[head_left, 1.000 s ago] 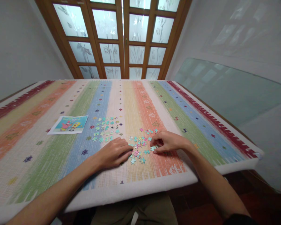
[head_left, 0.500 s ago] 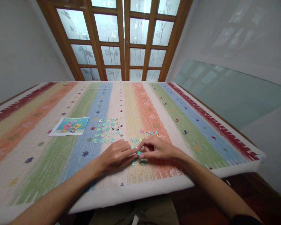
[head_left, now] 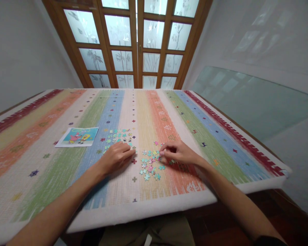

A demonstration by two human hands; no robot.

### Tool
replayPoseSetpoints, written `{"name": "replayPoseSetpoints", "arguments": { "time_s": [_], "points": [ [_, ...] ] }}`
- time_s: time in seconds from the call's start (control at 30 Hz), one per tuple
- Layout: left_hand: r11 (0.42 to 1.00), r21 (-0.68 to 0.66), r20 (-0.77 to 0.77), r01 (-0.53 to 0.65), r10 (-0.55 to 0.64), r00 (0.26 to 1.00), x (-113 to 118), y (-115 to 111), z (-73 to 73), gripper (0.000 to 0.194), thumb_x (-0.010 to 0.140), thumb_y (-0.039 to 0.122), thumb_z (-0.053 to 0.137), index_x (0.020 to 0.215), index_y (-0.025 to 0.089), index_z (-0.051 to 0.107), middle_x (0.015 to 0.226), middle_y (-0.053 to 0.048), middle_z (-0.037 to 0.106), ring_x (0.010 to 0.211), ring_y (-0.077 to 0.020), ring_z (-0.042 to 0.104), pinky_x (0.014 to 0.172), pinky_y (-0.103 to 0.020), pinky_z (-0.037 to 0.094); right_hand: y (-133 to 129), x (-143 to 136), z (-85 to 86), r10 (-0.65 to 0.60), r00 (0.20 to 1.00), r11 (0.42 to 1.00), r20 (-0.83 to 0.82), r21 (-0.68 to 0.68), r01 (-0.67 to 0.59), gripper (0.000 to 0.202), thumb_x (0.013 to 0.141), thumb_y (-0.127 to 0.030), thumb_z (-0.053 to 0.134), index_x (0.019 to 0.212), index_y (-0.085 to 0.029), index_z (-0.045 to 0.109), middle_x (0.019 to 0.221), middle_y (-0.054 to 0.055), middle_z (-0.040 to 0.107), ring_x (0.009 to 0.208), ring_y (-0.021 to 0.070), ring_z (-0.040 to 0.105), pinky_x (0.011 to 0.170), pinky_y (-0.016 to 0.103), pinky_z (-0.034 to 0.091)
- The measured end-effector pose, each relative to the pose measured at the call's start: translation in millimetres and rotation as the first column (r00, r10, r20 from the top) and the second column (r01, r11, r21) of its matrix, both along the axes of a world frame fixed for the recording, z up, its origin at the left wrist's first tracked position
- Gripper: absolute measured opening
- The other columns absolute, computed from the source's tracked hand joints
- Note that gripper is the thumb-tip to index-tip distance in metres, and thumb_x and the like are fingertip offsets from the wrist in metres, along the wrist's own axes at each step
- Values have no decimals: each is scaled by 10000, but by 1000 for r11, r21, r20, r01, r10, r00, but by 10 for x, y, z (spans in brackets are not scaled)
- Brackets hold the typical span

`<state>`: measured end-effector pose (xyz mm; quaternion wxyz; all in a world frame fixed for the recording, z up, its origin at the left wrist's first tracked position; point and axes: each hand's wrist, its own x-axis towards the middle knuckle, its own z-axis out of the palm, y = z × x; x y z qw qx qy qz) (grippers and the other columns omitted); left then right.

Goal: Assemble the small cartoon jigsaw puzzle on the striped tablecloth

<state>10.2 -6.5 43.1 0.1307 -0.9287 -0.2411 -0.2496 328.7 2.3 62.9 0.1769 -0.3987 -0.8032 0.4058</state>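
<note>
My left hand (head_left: 118, 156) is low over the near edge of the laid-out puzzle pieces (head_left: 119, 135), its fingers curled together and the index finger pointing right. Whatever it may hold is hidden. At the right side of a loose heap of teal, pink and yellow puzzle pieces (head_left: 150, 168), my right hand (head_left: 179, 152) has thumb and fingertips drawn together in a pinch. I cannot make out anything between them. The laid-out pieces form rough rows, partly covered by my left hand.
A printed cartoon picture (head_left: 78, 137) lies on the left of the striped tablecloth (head_left: 53, 184). The table's near edge runs below my forearms. Wooden doors with glass panes (head_left: 123, 61) stand beyond, and a glass panel (head_left: 248, 102) leans by the right wall.
My hands, close together over the loose heap before, have moved apart. The left went left toward the laid-out pieces; the right shifted right and slightly away, uncovering more of the heap.
</note>
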Motion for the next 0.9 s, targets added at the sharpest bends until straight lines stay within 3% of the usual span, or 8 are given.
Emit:
{"name": "replayPoseSetpoints", "arguments": {
  "time_s": [0.13, 0.33, 0.5, 0.67, 0.77, 0.9],
  "points": [
    [998, -39, -106, -45, 40, 994, -145, 97, -17, 344, 1032, 160, 397, 791, 206, 638, 633, -18, 526, 606, -170, 437, 612, -343, 352, 69, 123, 1, -68, 997, 996, -46, 51, 70, 376, 941, -513, 624, 874, -156, 720, 629, 24, 650, 561, 116, 526, 547, 276, 381],
    [988, -131, -188, -82, 57, 980, -189, 96, -28, 264, 959, 179, 471, 762, 201, 647, 631, -17, 579, 601, -164, 483, 658, -341, 387, 140, 267, 48, -90, 995, 988, -52, 123, 96, 415, 930, -546, 639, 797, -159, 710, 566, -25, 546, 522, 95, 424, 515, 266, 308],
    [982, -158, -174, -101, 73, 982, -180, 97, -36, 260, 952, 172, 479, 776, 193, 669, 630, -22, 612, 593, -168, 508, 666, -348, 391, 183, 472, 135, 43, 998, 999, 49, 15, -43, 400, 913, -542, 672, 796, -162, 712, 580, -30, 553, 537, 101, 436, 526, 254, 310],
    [985, -160, -82, -59, 46, 996, -128, 71, -17, 287, 997, 184, 448, 831, 189, 682, 628, -18, 616, 587, -163, 506, 648, -337, 391, 194, 538, 135, 239, 954, 967, 181, -138, -216, 312, 823, -456, 790, 904, -159, 742, 593, -48, 556, 556, 109, 491, 561, 251, 360],
    [984, -175, -19, -12, 8, 1000, -59, 19, 2, 296, 1026, 196, 445, 851, 187, 684, 612, -7, 596, 583, -158, 495, 643, -332, 391, 206, 520, 96, 258, 940, 962, 222, -149, -229, 319, 807, -388, 798, 1012, -149, 744, 613, -49, 564, 564, 114, 509, 574, 254, 370],
    [974, -217, 23, 62, -59, 998, 58, -63, 5, 258, 1029, 185, 457, 915, 181, 688, 626, -4, 592, 587, -156, 491, 631, -331, 388, 229, 543, 67, 232, 932, 972, 280, -105, -211, 273, 813, -349, 785, 998, -154, 745, 612, -46, 560, 571, 119, 511, 579, 260, 366]
  ]
}}
